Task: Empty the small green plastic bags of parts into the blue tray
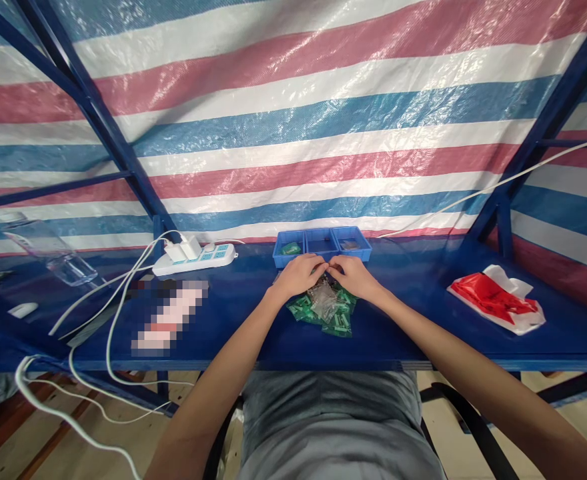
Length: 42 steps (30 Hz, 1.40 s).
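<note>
Green packets (334,321) just under hands (298,275) (356,276)

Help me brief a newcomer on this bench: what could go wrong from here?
1. The green packets lie in a loose pile near the front edge of the table; a forearm sweep might push some off.
2. The left hand and right hand meet close together in front of the blue tray; a small piece could slip unnoticed into the pile.
3. At the left, white cables hang off the edge and might snag a leg.
</note>
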Motion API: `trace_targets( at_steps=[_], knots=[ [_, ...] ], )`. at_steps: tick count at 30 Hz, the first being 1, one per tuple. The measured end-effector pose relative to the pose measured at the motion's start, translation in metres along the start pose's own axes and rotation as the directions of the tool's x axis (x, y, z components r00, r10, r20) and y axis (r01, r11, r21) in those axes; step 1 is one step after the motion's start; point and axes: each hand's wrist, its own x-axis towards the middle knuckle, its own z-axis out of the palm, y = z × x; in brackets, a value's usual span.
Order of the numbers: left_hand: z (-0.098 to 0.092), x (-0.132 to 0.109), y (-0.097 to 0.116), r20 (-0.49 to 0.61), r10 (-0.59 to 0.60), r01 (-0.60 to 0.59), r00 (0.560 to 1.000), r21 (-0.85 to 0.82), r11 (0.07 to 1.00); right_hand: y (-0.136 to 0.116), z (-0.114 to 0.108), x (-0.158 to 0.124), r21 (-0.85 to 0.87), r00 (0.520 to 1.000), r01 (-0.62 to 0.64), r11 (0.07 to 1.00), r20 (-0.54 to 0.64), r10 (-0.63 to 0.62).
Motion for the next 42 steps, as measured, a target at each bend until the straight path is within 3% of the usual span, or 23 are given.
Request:
trace_targets(
  at_steps=[10, 42],
  knots=[
    [0.002, -0.001, -0.0047, -0.019, -0.008, 0.008, 1.0, -0.032, 0.999, -0.0014, -0.0018, 0.0001, 0.115, 0.993, -0.113, 0.987, -0.009, 0.114],
    [0.0006, -0.0001, -0.0019, 0.036, 0.03, -0.029, 0.999, -0.011, 1.0, -0.0077, -0.0062, 0.0002, 0.071, 0.998, -0.061, 0.996, -0.01, 0.062]
  ],
)
